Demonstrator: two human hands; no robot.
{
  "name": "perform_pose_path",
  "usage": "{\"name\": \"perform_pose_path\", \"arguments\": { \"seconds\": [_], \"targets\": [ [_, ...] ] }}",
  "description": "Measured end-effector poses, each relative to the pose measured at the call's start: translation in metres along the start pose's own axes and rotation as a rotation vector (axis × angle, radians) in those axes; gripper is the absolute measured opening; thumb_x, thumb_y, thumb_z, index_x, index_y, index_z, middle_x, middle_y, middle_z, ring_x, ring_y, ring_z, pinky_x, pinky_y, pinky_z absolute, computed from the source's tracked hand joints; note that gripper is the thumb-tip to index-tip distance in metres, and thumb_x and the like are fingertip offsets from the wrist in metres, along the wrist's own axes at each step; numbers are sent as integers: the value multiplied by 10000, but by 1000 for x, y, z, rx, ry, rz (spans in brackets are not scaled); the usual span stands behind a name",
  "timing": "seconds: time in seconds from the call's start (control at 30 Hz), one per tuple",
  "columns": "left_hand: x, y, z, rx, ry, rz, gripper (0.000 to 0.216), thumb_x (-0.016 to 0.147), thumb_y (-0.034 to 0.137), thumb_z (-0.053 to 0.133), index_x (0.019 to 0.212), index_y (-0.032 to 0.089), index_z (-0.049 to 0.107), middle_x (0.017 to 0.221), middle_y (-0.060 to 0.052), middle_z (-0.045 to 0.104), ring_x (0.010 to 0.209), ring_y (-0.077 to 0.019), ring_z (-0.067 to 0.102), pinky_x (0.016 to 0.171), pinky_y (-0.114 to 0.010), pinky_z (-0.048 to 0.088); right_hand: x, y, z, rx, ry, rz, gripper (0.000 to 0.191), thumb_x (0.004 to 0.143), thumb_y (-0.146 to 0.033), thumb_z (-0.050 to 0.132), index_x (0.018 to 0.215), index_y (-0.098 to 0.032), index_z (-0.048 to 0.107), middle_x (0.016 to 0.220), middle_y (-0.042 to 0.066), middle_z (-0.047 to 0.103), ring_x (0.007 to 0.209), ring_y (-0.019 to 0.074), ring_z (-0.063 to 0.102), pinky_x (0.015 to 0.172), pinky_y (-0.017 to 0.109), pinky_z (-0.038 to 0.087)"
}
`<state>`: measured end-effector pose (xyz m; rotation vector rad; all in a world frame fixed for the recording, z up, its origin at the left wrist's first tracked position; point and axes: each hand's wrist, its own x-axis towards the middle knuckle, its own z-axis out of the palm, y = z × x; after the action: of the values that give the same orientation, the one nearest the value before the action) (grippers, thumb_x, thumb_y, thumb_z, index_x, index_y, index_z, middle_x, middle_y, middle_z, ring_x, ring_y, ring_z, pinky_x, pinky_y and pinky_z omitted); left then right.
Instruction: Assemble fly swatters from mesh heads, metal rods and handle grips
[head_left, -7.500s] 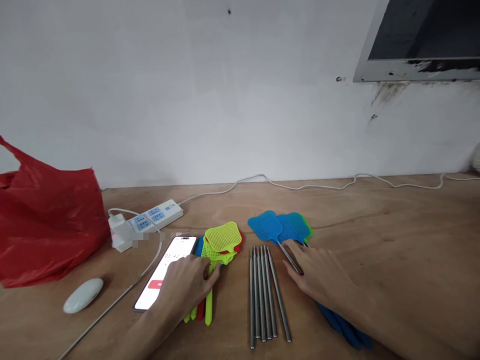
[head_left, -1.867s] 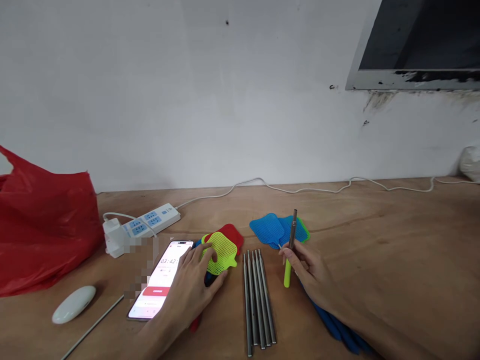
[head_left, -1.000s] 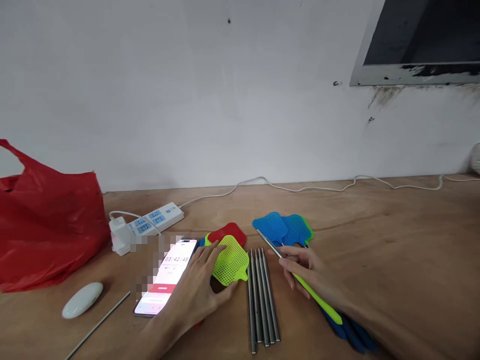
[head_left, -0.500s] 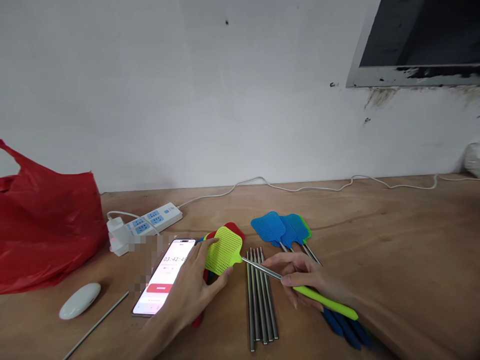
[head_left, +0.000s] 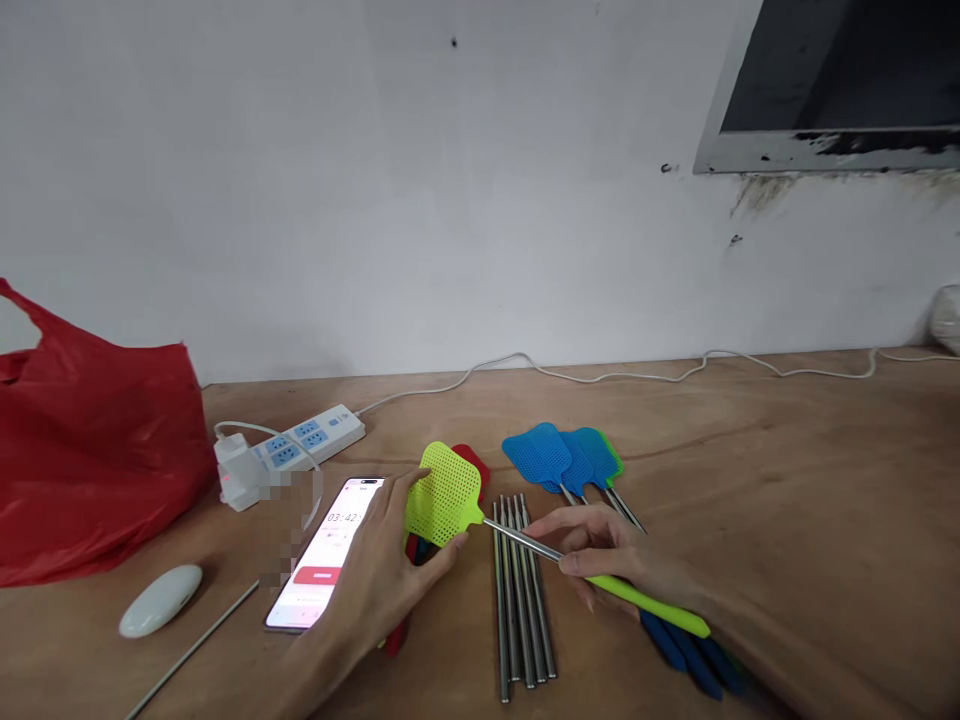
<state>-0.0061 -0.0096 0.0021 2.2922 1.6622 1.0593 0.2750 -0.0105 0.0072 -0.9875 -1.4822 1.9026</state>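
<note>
Above the tabletop (head_left: 765,480), a yellow-green fly swatter (head_left: 523,538) spans from the left grip (head_left: 388,552), clasping its mesh head (head_left: 445,495), to the right grip (head_left: 619,548), pinching where rod (head_left: 517,536) meets handle (head_left: 660,603). Its long axis slants: head pointing left and away from the right grip, handle nearer right. Likely light, mesh bendy, rod slick; take the handle.

A pale wall (head_left: 375,200) with a dark framed panel (head_left: 862,70) backs the wooden tabletop (head_left: 750,470).

Metal rods (head_left: 523,600) on wooden table (head_left: 787,470)
</note>
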Motion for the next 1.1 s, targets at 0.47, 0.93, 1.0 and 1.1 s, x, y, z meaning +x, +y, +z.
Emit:
{"name": "perform_pose_path", "arguments": {
  "seconds": [0.47,0.93,1.0,1.1],
  "targets": [
    [2,-1,-2,-22,57,16,798,807,413,711,1482,309,298,1304,-97,471,1222,-355,490,1012,-588,436,3,13,9,-148,96,-89,456,747,-356,772,1174,-200,738,551,-94,408,437,72,489,361,158,379],
    [9,-7,-3,-602,-18,-177,574,856,394,679,1388,302,485,1334,-57,598,1324,-302,496,1048,-468,476,-3,1,3,-86,39,-116,441,753,-323,776,1179,-212,739,554,-61,552,410,64,465,355,160,360],
    [9,-5,-4,-618,-17,-178,593,856,381,683,1403,300,470,1353,-62,587,1333,-304,489,1054,-477,473,-3,3,2,-88,28,-108,450,762,-339,770,1193,-215,731,566,-58,565,400,64,460,348,164,352],
    [9,-5,-3,-627,-16,-189,612,851,379,688,1412,305,455,1383,-66,567,1332,-300,494,1071,-487,460,-3,7,2,-106,55,-116,459,765,-356,774,1203,-224,726,548,-68,526,417,79,502,353,166,354]
  ]
}}
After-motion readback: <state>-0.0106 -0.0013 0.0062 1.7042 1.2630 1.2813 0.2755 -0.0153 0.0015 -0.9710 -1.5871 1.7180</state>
